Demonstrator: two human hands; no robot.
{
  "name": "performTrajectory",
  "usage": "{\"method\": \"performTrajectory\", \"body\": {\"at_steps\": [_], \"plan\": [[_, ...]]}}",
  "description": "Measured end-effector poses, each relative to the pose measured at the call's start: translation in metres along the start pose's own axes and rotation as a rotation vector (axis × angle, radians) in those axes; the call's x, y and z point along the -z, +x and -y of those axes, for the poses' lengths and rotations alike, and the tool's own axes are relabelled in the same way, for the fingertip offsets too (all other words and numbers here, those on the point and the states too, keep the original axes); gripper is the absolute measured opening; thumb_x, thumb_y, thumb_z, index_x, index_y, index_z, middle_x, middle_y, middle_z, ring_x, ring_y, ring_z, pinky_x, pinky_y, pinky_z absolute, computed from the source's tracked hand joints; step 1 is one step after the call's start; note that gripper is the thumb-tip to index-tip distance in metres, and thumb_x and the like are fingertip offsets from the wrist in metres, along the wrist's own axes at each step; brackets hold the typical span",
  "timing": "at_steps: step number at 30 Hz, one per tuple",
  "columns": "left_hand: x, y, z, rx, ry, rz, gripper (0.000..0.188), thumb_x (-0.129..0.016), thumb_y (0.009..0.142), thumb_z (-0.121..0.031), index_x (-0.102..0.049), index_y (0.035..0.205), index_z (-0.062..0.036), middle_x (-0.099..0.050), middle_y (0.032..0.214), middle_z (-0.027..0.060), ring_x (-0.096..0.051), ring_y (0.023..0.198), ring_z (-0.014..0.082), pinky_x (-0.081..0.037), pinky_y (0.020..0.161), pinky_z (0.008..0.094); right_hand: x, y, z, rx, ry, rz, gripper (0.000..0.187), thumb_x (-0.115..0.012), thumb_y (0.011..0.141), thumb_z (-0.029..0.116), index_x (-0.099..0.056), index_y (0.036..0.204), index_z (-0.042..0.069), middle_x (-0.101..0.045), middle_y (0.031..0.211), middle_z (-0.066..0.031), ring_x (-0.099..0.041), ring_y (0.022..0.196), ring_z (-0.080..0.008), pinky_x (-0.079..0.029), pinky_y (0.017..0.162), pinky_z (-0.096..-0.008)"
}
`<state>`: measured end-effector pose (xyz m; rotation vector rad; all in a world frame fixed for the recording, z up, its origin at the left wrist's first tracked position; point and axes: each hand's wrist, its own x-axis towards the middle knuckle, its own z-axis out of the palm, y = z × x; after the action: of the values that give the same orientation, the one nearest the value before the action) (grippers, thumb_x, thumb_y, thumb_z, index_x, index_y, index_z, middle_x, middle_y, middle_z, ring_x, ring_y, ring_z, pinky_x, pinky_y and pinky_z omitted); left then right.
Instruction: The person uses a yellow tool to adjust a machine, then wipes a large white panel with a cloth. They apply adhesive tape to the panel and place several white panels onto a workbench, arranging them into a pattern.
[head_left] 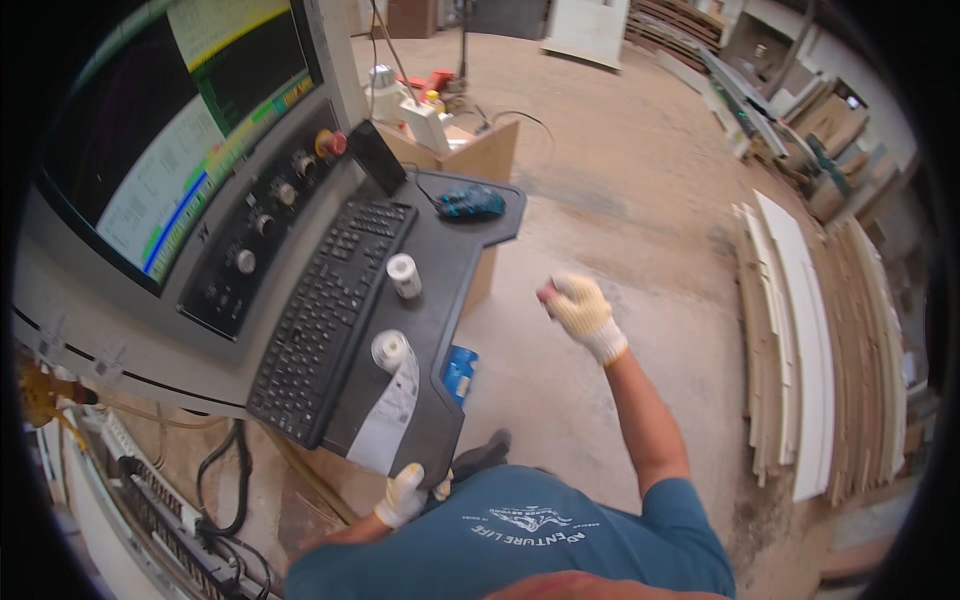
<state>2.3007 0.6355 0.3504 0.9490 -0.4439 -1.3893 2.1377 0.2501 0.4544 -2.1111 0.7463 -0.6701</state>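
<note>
My right hand (582, 312), in a pale knitted glove, is held out over the floor beside the console. Its fingers are curled closed, and a small reddish patch shows at their tips; whether it is bare skin or a held thing I cannot tell. My left hand (402, 497), gloved too, grips the near corner of the dark keyboard shelf (432, 385), close to my body; part of it is hidden. On the shelf a roll of labels (390, 350) trails a printed strip toward my left hand. A second, smaller white roll (404, 276) stands farther back.
Along the shelf lies a black keyboard (335, 300), below a screen (150, 130) and a panel with knobs and a red button (330, 144). A dark-and-blue mouse-like thing (470, 203) rests at the far end. Stacked boards (800, 340) lie on the floor at right.
</note>
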Motion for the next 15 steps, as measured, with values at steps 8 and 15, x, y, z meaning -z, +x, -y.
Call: {"method": "performTrajectory", "body": {"at_steps": [8,15], "plan": [[-0.052,0.007,0.022,-0.361,-0.051,-0.663,0.065,-0.055,0.093,-0.055,-0.067,0.109,0.0069,-0.065,0.069,0.0164,-0.060,0.051,0.0265,-0.048,0.048,0.0364,-0.020,0.232,-0.005,0.520,-0.205,0.176,0.040,-0.069,0.095,0.040,-0.068,0.120,0.008,-0.063,0.125,-0.0187,-0.062,0.115,-0.0417,-0.051,0.099,-0.0466],[-0.089,0.047,0.041,-0.939,-0.198,-1.036,0.051,-0.056,0.101,-0.038,-0.061,0.137,-0.0025,-0.068,0.134,0.0103,-0.065,0.121,0.0271,-0.049,0.105,0.0431,-0.029,0.259,-0.024,0.717,-0.126,0.396,0.058,-0.075,0.087,0.045,-0.066,0.128,0.005,-0.061,0.134,-0.0166,-0.059,0.126,-0.0368,-0.048,0.107,-0.0454]]}}
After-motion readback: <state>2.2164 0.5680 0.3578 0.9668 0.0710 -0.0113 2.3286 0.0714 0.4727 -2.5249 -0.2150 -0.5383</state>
